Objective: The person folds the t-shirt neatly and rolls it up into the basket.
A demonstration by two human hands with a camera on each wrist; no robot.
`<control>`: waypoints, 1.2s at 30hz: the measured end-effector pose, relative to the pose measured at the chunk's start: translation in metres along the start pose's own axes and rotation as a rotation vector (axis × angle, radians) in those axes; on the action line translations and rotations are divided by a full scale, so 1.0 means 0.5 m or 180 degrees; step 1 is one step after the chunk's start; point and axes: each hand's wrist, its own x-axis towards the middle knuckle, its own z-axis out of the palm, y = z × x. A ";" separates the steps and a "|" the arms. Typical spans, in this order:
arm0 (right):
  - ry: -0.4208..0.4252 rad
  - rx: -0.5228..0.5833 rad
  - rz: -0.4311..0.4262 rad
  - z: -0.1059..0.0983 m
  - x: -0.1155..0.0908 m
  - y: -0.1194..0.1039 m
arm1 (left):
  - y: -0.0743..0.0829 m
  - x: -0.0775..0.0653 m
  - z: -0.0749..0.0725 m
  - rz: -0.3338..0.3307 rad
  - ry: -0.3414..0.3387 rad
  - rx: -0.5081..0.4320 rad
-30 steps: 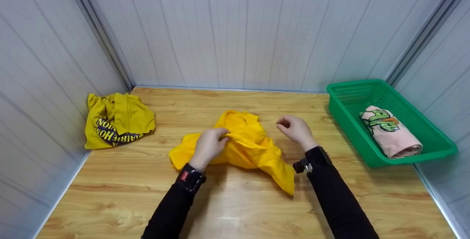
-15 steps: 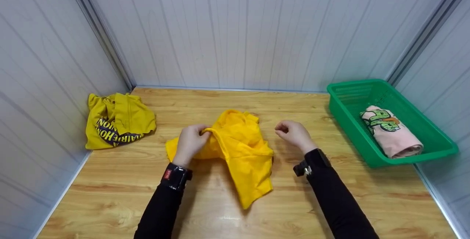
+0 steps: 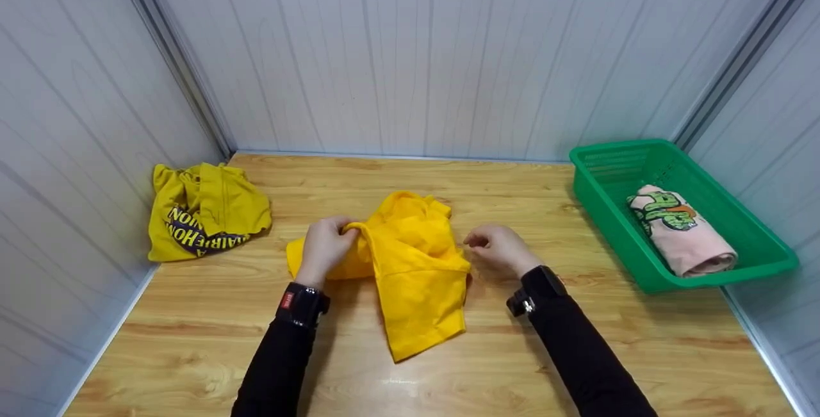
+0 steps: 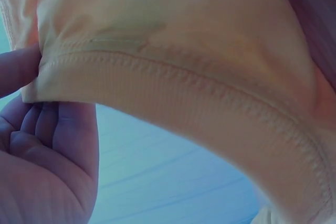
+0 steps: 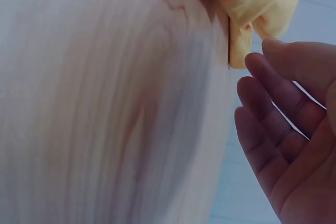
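while the left hand (image 3: 325, 247) pinches the ribbed band (image 4: 173, 95) of the yellow shirt (image 3: 419, 276) between thumb and fingers, the right hand (image 3: 503, 247) is beside the shirt's right side, its grip loose and holding nothing, fingers gently bent and thumb apart; whether its fingertips touch the cloth, i cannot tell. the shirt is in the middle of the bench (image 3: 192, 340), well apart from the far edge, one flap pointing toward the near side and another part showing past the left hand. at the bench's left edge, near the far left corner, a mustard cloth (image 3: 234, 202) with a lettered dark patch lies crumpled. the green basket (image 3: 605, 215) sits at the right edge, near the far right corner, a pink roll (image 3: 695, 244) inside.
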 end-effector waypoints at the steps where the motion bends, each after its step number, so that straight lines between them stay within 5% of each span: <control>1: -0.0029 0.0006 0.0024 0.003 0.002 -0.002 | -0.002 0.001 -0.001 -0.0017 0.0000 0.0007; 9: -0.0150 0.0086 0.0196 0.027 0.014 -0.012 | -0.015 0.004 -0.006 -0.0041 0.0044 0.0041; 21: -0.0083 -0.0186 -0.0057 0.037 0.016 -0.006 | -0.025 0.005 -0.008 -0.0081 0.0091 0.0037; 36: 0.0604 -0.0300 -0.0147 -0.115 -0.010 -0.029 | -0.007 0.039 -0.040 -0.0267 0.0313 -0.0075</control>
